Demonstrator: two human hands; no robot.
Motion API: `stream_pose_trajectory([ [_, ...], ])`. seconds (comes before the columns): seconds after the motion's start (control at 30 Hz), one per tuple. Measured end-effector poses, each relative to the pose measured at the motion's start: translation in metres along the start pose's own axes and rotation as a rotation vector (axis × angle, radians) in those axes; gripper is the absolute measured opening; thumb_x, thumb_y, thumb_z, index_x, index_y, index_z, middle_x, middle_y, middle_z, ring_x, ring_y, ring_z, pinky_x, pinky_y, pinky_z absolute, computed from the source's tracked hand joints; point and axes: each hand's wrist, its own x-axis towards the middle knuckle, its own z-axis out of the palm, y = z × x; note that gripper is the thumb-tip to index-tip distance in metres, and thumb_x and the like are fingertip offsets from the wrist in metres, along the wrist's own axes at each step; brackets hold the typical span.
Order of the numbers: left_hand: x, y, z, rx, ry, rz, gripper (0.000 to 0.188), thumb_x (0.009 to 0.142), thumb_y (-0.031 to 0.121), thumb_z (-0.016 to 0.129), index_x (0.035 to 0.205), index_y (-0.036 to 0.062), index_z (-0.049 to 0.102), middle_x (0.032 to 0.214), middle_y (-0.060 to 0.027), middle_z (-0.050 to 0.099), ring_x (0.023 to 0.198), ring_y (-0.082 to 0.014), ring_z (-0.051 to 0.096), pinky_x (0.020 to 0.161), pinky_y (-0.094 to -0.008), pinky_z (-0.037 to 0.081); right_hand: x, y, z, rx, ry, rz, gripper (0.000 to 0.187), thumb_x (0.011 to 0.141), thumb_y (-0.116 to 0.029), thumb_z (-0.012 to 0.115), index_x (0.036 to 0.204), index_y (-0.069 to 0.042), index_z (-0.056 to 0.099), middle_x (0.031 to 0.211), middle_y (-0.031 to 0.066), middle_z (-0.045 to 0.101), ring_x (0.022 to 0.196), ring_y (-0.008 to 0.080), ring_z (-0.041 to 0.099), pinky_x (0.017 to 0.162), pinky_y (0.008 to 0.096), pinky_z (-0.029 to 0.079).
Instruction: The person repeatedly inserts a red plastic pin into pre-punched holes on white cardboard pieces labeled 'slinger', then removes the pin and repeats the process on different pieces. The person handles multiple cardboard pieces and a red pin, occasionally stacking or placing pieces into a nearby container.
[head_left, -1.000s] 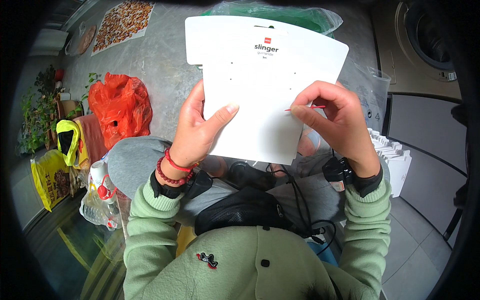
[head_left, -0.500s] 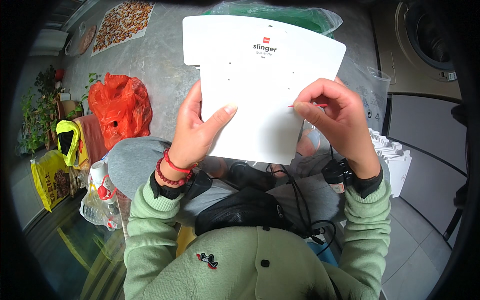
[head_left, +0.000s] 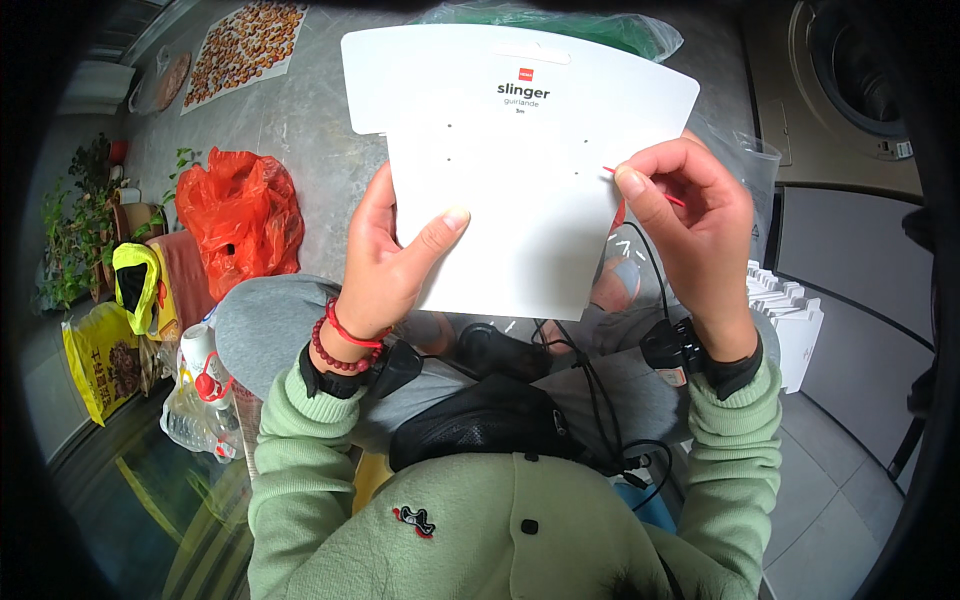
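Note:
My left hand grips a white header card by its left side, thumb flat on the front and fingers behind. Printing and a red square mark its wide top, below a hanging slot. Several small holes dot the card, in pairs on the left and right. Between thumb and forefinger, my right hand pinches a thin red strip, like a twist tie, beside the card's right edge. Its tip points toward the right-hand holes. A bit of red shows behind that edge; the card hides what it belongs to.
An orange-red plastic bag lies at left, above a yellow bag and bottles. A green-lined clear bag lies beyond the card. White slotted pieces stand by my right knee. Black cables cross my lap. A front-loading washer stands far right.
My right hand with the red strip has moved up and right, from over the card to beside its edge. The card has tilted slightly, and its top slot now shows.

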Motion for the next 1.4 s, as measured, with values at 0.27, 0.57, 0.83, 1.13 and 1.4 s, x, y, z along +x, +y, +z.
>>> stream_pose_trajectory([
  [0.27,-0.001,-0.001,0.001,-0.081,-0.027,-0.016,0.046,0.085,0.002,0.063,0.126,-0.0034,0.043,0.116,-0.0097,0.056,0.106,-0.015,0.054,0.091,-0.0296,0.043,-0.002,-0.004,0.0,0.287,-0.142,0.038,0.004,0.085,0.001,0.062,0.088,0.003,0.06,0.087,0.0035,0.055,0.075,0.0066,0.055,0.069,0.0188,0.047],
  [0.57,0.0,0.002,0.0,0.028,-0.014,0.014,0.046,0.084,0.004,0.064,0.124,-0.0036,0.044,0.113,-0.0097,0.057,0.103,-0.0148,0.055,0.089,-0.029,0.044,-0.001,0.001,-0.001,0.0,-0.079,-0.038,0.005,0.084,-0.002,0.064,0.086,0.0,0.06,0.086,0.0037,0.052,0.074,0.007,0.053,0.065,0.0184,0.045],
  [0.83,0.003,0.001,-0.001,0.149,0.068,0.143,0.024,0.086,0.008,0.064,0.106,-0.0003,0.052,0.099,-0.0038,0.059,0.093,-0.0096,0.053,0.083,-0.0246,0.042,-0.001,0.0,0.0,-0.024,-0.021,-0.063,0.005,0.083,-0.002,0.065,0.084,0.0,0.06,0.088,0.0044,0.051,0.069,0.0082,0.055,0.061,0.0194,0.045],
  [1.13,0.019,-0.001,-0.031,0.466,0.35,0.245,0.01,0.089,0.012,0.062,0.093,0.0049,0.056,0.089,0.0018,0.054,0.084,-0.0066,0.047,0.076,-0.0201,0.039,0.002,-0.012,-0.021,-0.033,0.052,-0.108,0.006,0.085,-0.003,0.062,0.087,0.003,0.06,0.093,0.0048,0.051,0.077,0.0099,0.057,0.067,0.0202,0.05],
  [1.4,0.024,0.012,-0.047,0.571,0.559,0.519,0.034,0.084,0.004,0.064,0.116,0.0015,0.051,0.115,-0.0072,0.053,0.107,-0.0164,0.049,0.096,-0.0288,0.036,0.014,-0.002,-0.053,-0.182,0.138,-0.057,0.013,0.089,-0.009,0.061,0.092,0.003,0.06,0.086,0.0044,0.059,0.075,0.0092,0.057,0.069,0.0211,0.048],
])
